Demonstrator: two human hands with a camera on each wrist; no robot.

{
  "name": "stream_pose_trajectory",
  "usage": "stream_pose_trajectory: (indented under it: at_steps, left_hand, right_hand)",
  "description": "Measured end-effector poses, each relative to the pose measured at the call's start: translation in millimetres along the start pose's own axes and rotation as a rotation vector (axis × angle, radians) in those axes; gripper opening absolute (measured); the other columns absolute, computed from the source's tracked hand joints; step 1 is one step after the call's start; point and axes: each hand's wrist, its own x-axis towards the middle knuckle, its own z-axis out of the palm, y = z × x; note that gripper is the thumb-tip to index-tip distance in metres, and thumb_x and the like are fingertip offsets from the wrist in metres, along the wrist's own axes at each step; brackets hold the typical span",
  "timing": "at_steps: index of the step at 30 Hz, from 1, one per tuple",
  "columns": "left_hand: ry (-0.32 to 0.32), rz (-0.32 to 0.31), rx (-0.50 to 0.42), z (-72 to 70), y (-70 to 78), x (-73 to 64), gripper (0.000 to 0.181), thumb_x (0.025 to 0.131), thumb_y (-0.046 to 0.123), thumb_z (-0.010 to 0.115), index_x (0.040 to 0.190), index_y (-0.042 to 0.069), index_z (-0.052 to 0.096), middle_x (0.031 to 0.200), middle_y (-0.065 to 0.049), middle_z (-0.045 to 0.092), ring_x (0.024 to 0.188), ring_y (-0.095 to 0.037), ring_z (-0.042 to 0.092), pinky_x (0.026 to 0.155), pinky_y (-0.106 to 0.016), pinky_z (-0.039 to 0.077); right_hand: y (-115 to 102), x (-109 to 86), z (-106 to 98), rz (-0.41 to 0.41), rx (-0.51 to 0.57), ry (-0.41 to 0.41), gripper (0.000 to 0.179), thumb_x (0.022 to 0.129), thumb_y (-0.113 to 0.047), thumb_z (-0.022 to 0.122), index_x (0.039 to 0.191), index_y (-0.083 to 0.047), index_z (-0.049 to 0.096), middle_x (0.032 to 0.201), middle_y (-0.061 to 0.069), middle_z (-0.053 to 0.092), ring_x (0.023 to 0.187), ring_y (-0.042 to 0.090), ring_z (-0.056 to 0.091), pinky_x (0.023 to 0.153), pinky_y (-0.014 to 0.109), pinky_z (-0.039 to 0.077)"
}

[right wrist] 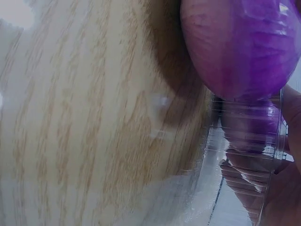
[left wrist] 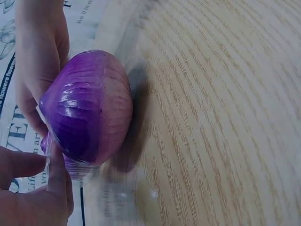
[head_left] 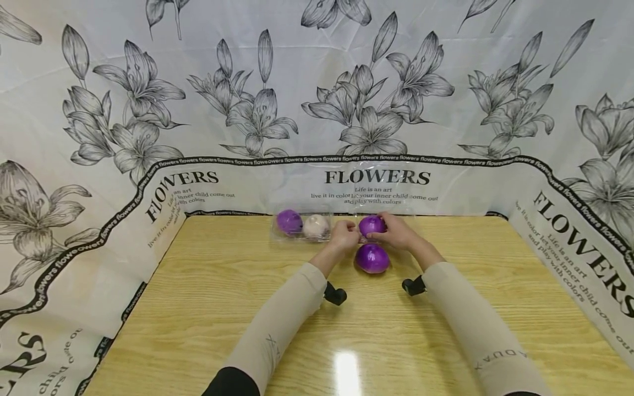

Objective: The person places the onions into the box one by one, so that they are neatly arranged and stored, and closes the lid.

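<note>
At the back of the table, my right hand (head_left: 398,233) grips a purple onion (head_left: 370,226), thumb in front and fingers over its right side. This onion sits in a clear plastic box (right wrist: 214,155) with ribbed walls. My left hand (head_left: 345,236) pinches the rim of that box at its left front; thumb and finger on the thin clear edge show in the left wrist view. Just in front of the box, a second purple onion (head_left: 372,259) lies on the table, paler toward its bottom. It partly hides the held onion in both wrist views.
Left of my hands stands another clear box (head_left: 275,237) holding a purple onion (head_left: 289,221) and a white onion (head_left: 316,226). A white cloth with flower print (head_left: 277,181) rises behind the wooden table (head_left: 223,308) and along its sides.
</note>
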Motion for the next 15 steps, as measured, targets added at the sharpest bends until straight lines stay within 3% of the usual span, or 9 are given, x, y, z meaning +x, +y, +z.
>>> stream_pose_trajectory:
  at_steps: [15]
  left_hand:
    - [-0.016,-0.01,-0.087,0.4,-2.4,-0.7,0.049,0.091,-0.01,0.06,0.139,-0.014,0.052,0.122,-0.024,0.063,0.112,-0.032,0.064,0.093,-0.029,0.06]
  right_hand:
    - [-1.0,-1.0,-1.9,0.014,-0.033,-0.015,0.065,0.094,-0.029,0.075,0.137,0.01,0.046,0.125,0.033,0.06,0.114,0.046,0.061,0.1,0.058,0.054]
